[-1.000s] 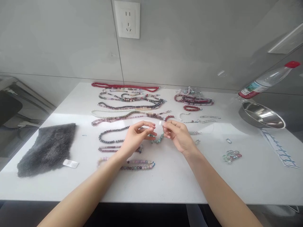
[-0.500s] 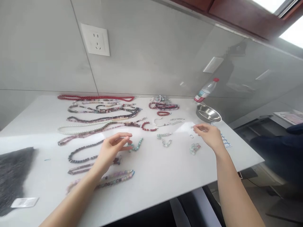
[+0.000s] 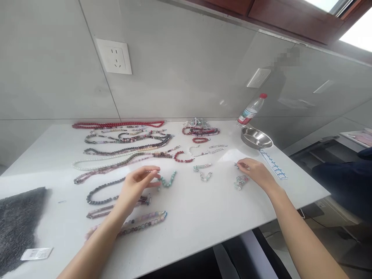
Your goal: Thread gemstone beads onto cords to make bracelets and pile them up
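My left hand (image 3: 141, 180) hovers over the left half of the table, its fingers slightly apart and loosely curved. A strand of turquoise beads (image 3: 167, 183) lies at its fingertips; whether they touch it is unclear. With thumb and forefinger pinched, my right hand (image 3: 252, 170) is at a small oval ring (image 3: 236, 165), mostly hidden by the fingertips. Just below that hand sits a little heap of clear and pink beads (image 3: 240, 182). Short strands of pale green and clear beads (image 3: 205, 177) lie between my hands.
Several bead necklaces (image 3: 124, 149) lie along the left, with a red bracelet (image 3: 183, 158) beside them. Toward the right are a steel bowl (image 3: 255, 138), a plastic bottle (image 3: 250, 110) and a blue-and-white strip (image 3: 274, 166). A dark grey cloth (image 3: 20, 221) covers the left corner.
My right hand has moved down onto the small oval ring, which lay uncovered on the table before. My left hand stays beside the turquoise beads. The view has shifted slightly.
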The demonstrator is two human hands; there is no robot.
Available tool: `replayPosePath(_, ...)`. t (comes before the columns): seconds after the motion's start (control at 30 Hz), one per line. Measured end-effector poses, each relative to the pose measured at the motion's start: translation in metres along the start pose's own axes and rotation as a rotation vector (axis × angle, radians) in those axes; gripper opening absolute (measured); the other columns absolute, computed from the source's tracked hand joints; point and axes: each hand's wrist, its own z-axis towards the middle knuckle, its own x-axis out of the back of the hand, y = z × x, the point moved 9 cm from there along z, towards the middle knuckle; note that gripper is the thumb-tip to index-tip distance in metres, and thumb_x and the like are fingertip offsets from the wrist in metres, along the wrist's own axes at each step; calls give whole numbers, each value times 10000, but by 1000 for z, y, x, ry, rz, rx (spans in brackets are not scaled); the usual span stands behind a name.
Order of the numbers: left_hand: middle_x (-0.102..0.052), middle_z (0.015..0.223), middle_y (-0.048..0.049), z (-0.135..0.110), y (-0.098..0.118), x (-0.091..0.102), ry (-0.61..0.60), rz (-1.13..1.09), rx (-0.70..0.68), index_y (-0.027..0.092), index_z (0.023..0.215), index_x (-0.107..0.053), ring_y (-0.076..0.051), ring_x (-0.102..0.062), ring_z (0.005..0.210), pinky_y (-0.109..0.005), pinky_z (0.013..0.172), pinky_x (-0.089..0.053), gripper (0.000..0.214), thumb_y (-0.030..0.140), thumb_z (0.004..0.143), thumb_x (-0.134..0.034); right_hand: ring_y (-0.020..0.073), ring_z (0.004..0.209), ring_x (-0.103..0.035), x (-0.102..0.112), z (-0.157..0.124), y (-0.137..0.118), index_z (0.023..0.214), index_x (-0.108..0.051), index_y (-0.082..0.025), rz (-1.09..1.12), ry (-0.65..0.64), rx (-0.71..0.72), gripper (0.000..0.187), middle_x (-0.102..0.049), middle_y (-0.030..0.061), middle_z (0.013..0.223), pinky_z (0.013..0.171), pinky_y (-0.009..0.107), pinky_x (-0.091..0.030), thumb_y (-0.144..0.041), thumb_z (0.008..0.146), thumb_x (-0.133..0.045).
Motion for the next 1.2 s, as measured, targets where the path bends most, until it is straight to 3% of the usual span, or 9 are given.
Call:
replayPosePath(0.27,-674,1117,-104,-1,7,1,18,-4,-23,167,896,-738,-255,-659,960,-415,799,-643,346,480,749,-730,218,728,-655,-1,-4,-9,781,-620,-221,-80,-73,83,225,-719,65,876,674,325,-488,-346,858,-449)
replayPosePath(0.63,-679,1137,-118,1,5,4,46,-19,-16,159,862,-734,-264,-673,951,-418,777,-640,368,501,727,-736,256,857,-668,-8,-4,2,820,-676,-240,-41,-114,16,254,-716,77,1019,733,363,-500,-410,843,-490)
replayPosePath(0.9,-697,1081,-108,2,4,9,49,-5,2,176,918,-728,-259,-672,972,-402,814,-631,379,519,757,-707,255,763,-687,-10,2,14,877,-777,-281,-137,-288,-67,273,-704,53,1115,590,358,-487,-329,805,-518)
replayPosePath(0.97,-705,1052,-107,3,2,10,48,-4,10,175,929,-726,-256,-675,965,-403,828,-625,387,521,756,-707,251,718,-676,-3,2,1,846,-780,-260,-198,-295,-106,266,-706,69,1081,575,364,-472,-358,813,-534)
replayPosePath(1.03,-710,1028,-104,4,1,10,47,-3,11,175,930,-725,-253,-678,954,-403,832,-621,391,524,754,-705,256,691,-658,15,3,-21,799,-765,-218,-248,-163,-181,303,-712,94,1031,576,377,-458,-362,841,-502)
replayPosePath(1.1,-714,1004,-100,5,1,12,49,2,0,175,920,-728,-249,-680,934,-403,822,-621,394,529,748,-707,246,717,-653,21,4,-61,870,-748,-227,-126,-53,-164,302,-723,78,1007,610,365,-469,-391,869,-494)
replayPosePath(1.2,-721,954,-91,7,-1,16,71,35,-15,181,915,-736,-234,-683,871,-403,801,-618,393,530,736,-713,211,770,-657,-3,10,-137,866,-736,-240,201,-105,-78,258,-744,42,968,679,306,-495,-417,873,-549)
